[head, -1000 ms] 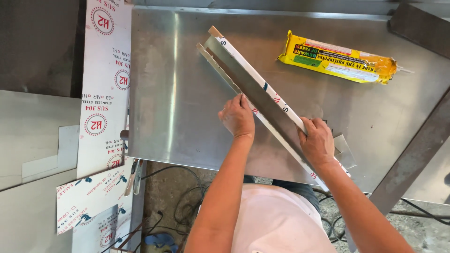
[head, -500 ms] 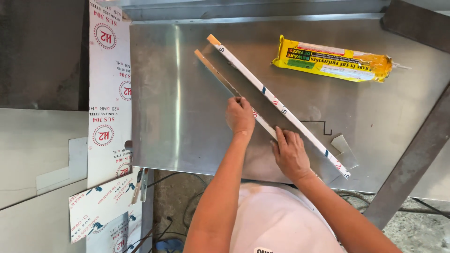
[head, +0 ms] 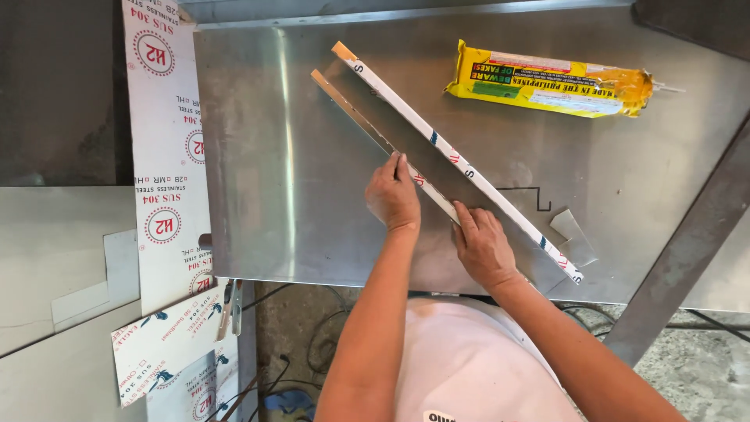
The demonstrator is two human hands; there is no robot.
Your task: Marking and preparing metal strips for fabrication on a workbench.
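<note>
A long folded metal strip (head: 461, 160) with white protective film on one face lies diagonally across the steel sheet (head: 297, 141). It runs from the upper middle down to the lower right. My left hand (head: 393, 195) presses its fingertips on the strip's bare near flange about halfway along. My right hand (head: 480, 246) lies just to the right and nearer to me, its fingers on the same flange. Both hands hold the strip flat against the sheet.
A yellow plastic packet (head: 547, 78) lies at the sheet's far right. A small metal offcut (head: 574, 234) and a black marked line (head: 531, 195) sit right of the strip. Film-covered steel sheets (head: 164, 156) lie at left, a dark steel bar (head: 687, 250) slants at right, and cables (head: 312, 344) lie below.
My right hand has slid up along the strip from near its lower end to just beside my left hand. The left hand stays about halfway along the strip.
</note>
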